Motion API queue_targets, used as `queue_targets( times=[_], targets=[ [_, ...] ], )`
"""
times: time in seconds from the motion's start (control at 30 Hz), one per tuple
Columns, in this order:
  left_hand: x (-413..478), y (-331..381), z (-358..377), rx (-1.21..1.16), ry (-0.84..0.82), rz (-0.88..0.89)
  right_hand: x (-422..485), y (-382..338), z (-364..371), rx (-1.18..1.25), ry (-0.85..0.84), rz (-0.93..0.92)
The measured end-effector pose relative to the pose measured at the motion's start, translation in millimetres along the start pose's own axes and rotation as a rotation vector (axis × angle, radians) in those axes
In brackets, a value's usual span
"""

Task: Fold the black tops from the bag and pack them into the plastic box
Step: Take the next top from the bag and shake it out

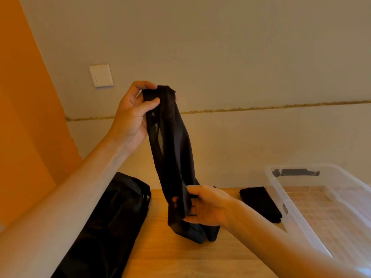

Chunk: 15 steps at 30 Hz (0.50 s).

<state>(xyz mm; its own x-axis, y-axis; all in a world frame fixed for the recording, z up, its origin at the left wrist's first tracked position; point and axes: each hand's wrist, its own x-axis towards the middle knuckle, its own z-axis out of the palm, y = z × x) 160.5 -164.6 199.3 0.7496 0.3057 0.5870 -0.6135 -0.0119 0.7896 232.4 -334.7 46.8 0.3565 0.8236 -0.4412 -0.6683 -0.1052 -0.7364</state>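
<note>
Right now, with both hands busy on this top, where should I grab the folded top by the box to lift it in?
The folded top lies flat on the table, its right side close to the box wall. So probably pinch its free left long edge near the middle, coming from above and the left.
</note>
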Motion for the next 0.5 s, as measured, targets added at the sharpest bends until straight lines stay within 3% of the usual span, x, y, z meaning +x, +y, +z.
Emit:
queue_targets(
  times=[0.07, 0.2, 0.33, 0.5],
  targets=[
    [-0.5, -1.9, -6.9, 0.022, 0.028, 0.0, -1.5, -5.2, -6.0, 0.034, 0.034, -0.106],
    [-2.9, -4.7, -27.1, 0.037, 0.101, -0.022, -13.8, -44.7, -27.8, 0.04, 0.29, -0.393],
    [-5.6, -9.3, -33.1, 0.026, 0.129, -0.049, -40.7, -91.1, -40.0, 0.238, 0.239, -0.517],
    [-4.5, -6.2, -31.4, 0.025, 0.16, -0.026, -77.4, -146.4, -42.6, 0.184, 0.213, -0.479]
  ],
)
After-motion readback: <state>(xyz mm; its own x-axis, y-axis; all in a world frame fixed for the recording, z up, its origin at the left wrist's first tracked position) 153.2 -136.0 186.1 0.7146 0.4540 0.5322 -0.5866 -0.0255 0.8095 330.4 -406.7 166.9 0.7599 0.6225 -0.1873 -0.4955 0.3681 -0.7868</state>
